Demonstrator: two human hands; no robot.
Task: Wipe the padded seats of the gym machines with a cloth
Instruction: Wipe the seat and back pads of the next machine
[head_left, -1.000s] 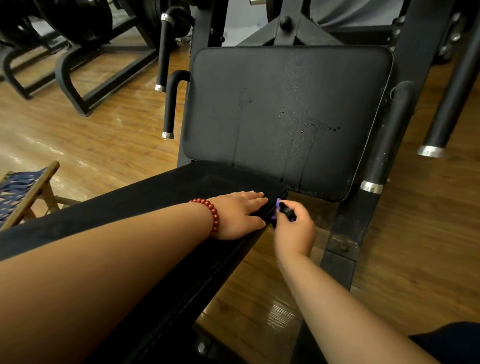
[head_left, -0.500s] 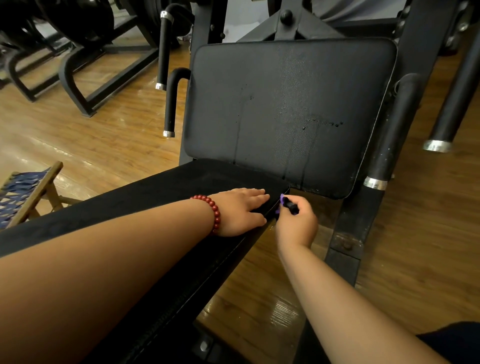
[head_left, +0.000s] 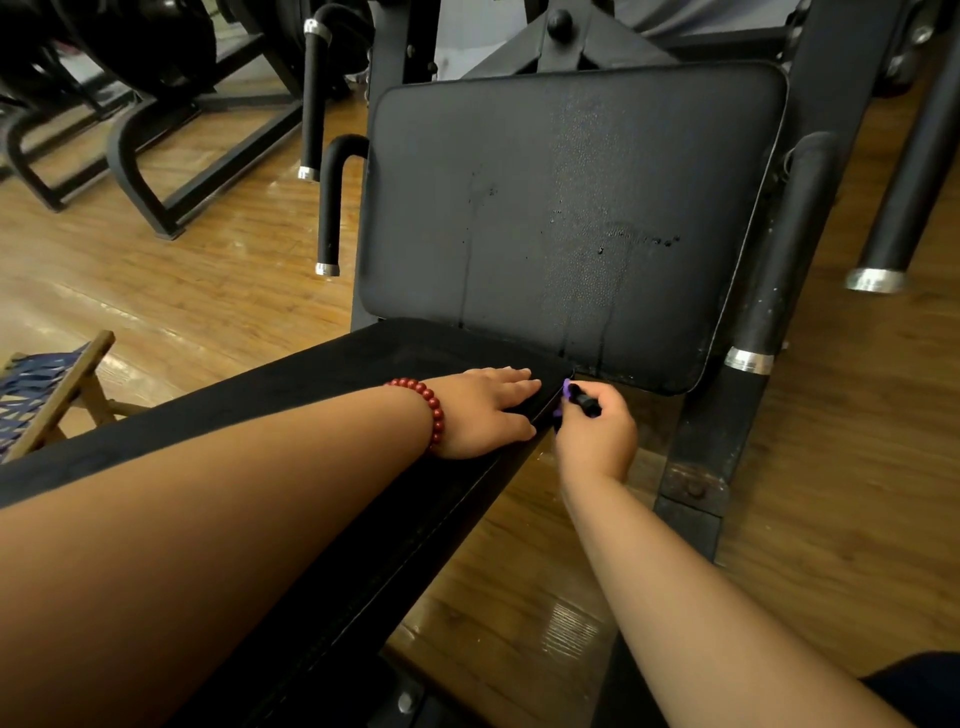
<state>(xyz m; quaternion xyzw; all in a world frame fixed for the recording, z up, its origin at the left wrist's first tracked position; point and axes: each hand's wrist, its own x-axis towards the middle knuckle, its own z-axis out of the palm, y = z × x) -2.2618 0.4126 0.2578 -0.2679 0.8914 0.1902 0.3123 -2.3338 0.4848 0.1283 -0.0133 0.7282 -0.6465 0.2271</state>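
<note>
The left hand (head_left: 488, 410) is lying flat, fingers straight and together, pressing on the far end of the black seat pad (head_left: 337, 384); a red bead bracelet (head_left: 435, 415) is sitting on its wrist. At its 3 o'clock, just off the pad's edge, the right hand (head_left: 597, 436) is curling round a small purple-and-black item (head_left: 574, 396), whose tip is touching the pad's corner. Whether this is the cloth cannot be told.

At 12 o'clock from both hands the back pad (head_left: 571, 208) is standing nearly upright, carrying droplets (head_left: 644, 240) and run marks down to the seam.

Compared with the previous second, both hands are keeping almost the same places; the right one is only edging slightly closer to the seam. No stroke across either pad is taking place. In my judgement, the wiping of this machine is barely begun and the wet back pad is awaiting attention.

A folding stool (head_left: 47, 389) is standing at 9 o'clock on the wooden floor (head_left: 182, 280).
</note>
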